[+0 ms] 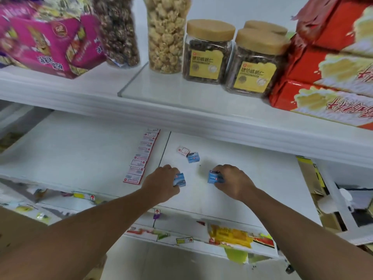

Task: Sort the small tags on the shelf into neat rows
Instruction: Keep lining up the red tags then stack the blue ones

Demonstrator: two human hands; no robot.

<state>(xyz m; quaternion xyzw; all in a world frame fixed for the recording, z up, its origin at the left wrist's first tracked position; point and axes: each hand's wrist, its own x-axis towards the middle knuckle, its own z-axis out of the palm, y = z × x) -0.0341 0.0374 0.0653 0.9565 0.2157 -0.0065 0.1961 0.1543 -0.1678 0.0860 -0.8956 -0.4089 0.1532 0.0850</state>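
Note:
On the white lower shelf [80, 150], my left hand [161, 183] grips a small blue tag box [180, 179] and my right hand [234, 180] grips another small blue tag box [215, 177]. Both boxes rest on or just above the shelf surface, about a hand's width apart. Behind them lie a loose blue box [193, 157] and a white-and-red box [183, 150], touching each other. A neat row of white-and-red tags [141, 156] runs from front to back just left of the shelf seam.
The upper shelf [181, 116] overhangs close above and carries pink packets [50, 43], snack jars [207, 53] and red boxes [333, 73]. Torn labels line the lower shelf's front edge [201, 237]. Cardboard sits at the right [310, 178].

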